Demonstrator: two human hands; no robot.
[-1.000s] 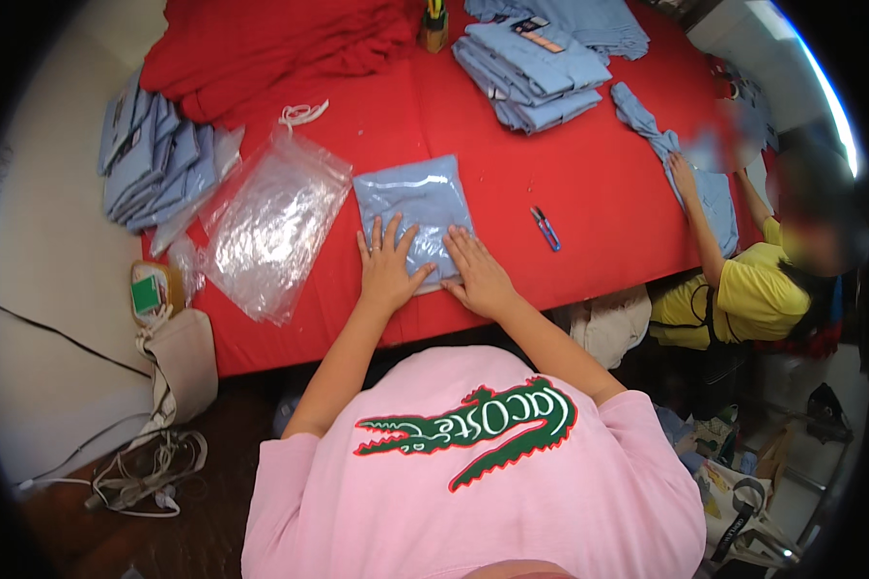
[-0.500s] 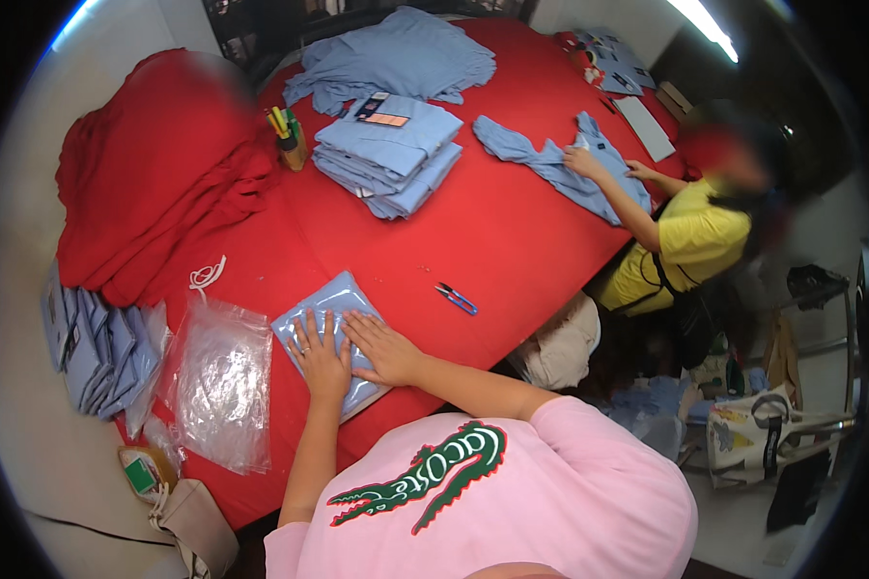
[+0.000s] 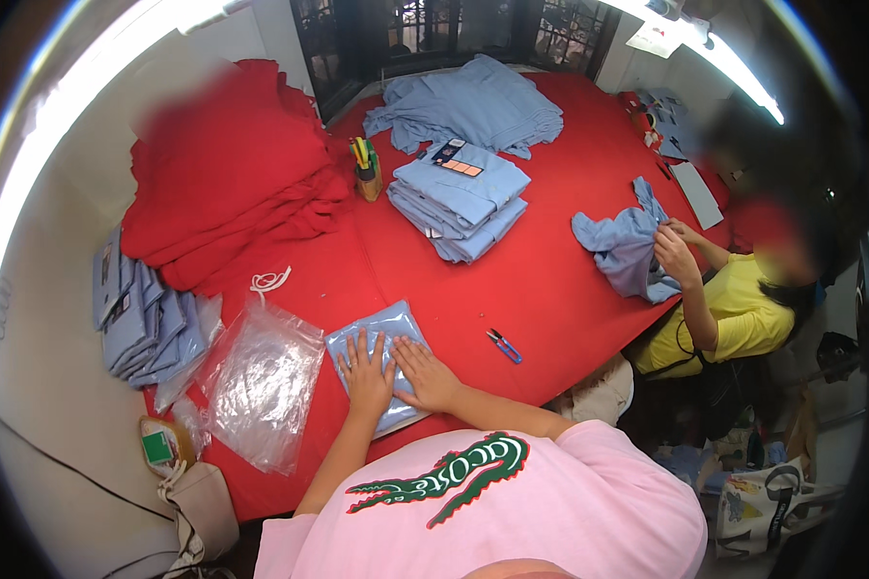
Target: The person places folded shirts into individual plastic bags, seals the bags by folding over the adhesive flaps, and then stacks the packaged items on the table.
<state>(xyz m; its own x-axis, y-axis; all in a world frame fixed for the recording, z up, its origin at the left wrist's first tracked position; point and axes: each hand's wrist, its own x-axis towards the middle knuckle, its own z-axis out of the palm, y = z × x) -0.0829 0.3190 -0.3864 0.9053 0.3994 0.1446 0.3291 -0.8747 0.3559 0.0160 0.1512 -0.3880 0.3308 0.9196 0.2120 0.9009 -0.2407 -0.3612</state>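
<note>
A folded light blue shirt in a clear plastic bag (image 3: 396,317) lies in front of me on the red-covered table (image 3: 454,309). My left hand (image 3: 367,373) rests flat on it, fingers stretched out. Beside it, my right hand (image 3: 427,376) also presses flat on the bag, its fingers spread. Neither hand grips anything. To the left, close to the bagged shirt, are flat empty clear plastic bags (image 3: 266,386). Blue thread snips (image 3: 504,345) lie to the right of my hands.
Folded blue shirts with tags (image 3: 459,198) are stacked farther back, before loose blue shirts (image 3: 468,101). A red cloth heap (image 3: 232,174), a pen holder (image 3: 368,179) and bagged shirts (image 3: 150,318) stand left. A person in yellow (image 3: 734,318) handles a blue garment (image 3: 632,246) at right.
My view has tilted up and left, so everything sits lower and farther right. Both my hands stay flat on the bagged shirt. The person in yellow has lifted and gathered the blue garment.
</note>
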